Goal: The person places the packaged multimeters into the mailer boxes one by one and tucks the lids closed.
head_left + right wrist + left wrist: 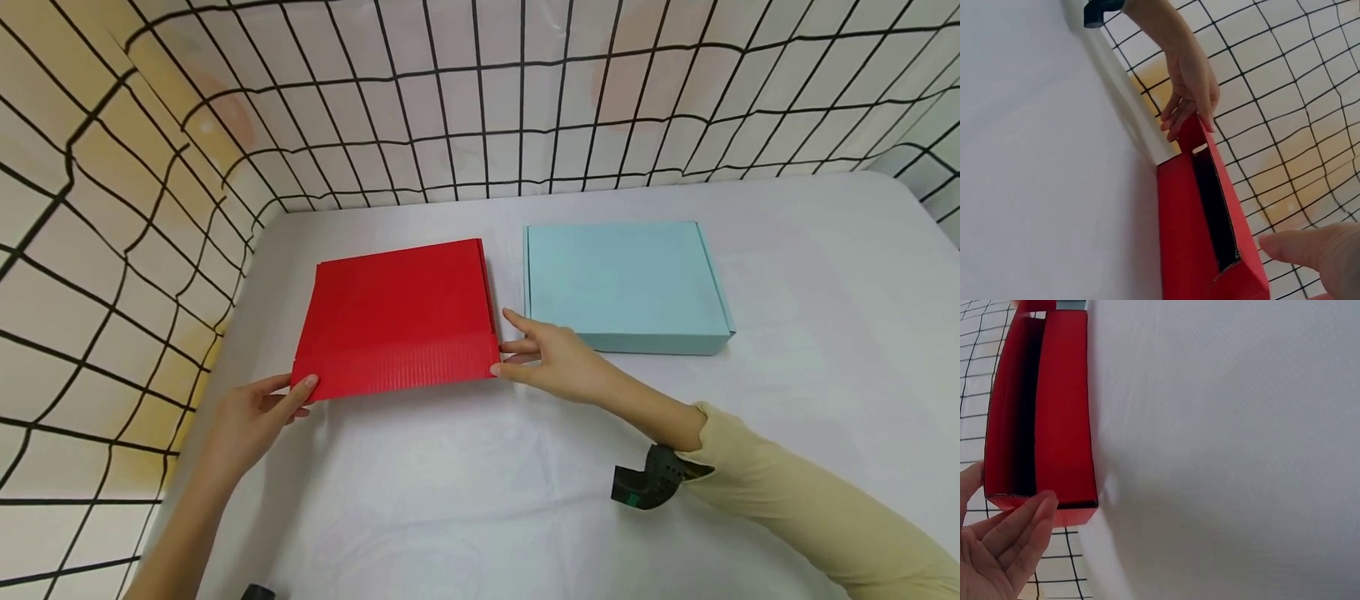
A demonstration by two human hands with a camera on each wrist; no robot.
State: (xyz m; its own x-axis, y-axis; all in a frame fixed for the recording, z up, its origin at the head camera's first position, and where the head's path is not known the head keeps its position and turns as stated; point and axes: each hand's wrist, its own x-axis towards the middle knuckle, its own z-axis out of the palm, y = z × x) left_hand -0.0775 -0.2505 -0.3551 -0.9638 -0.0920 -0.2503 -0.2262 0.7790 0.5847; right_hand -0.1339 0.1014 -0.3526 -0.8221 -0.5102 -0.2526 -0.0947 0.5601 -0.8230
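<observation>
A red cardboard box [397, 300] lies on the white table, its lid raised along the near side. The left wrist view shows a dark gap between the lid and the red front wall [1066, 406]. My left hand [243, 425] pinches the lid's near left corner, thumb on top and fingers below. At the near right corner my right hand [558, 362] holds the lid's edge between thumb and fingers, with the index finger stretched out. In the right wrist view only part of the right hand [1329, 250] shows. The box's inside is too dark to make out.
A closed light blue box [622, 283] lies right of the red one, just beyond my right hand. Black wire mesh [480, 125] borders the white table [465, 492] at the back and left. A black device [652, 479] is on my right wrist.
</observation>
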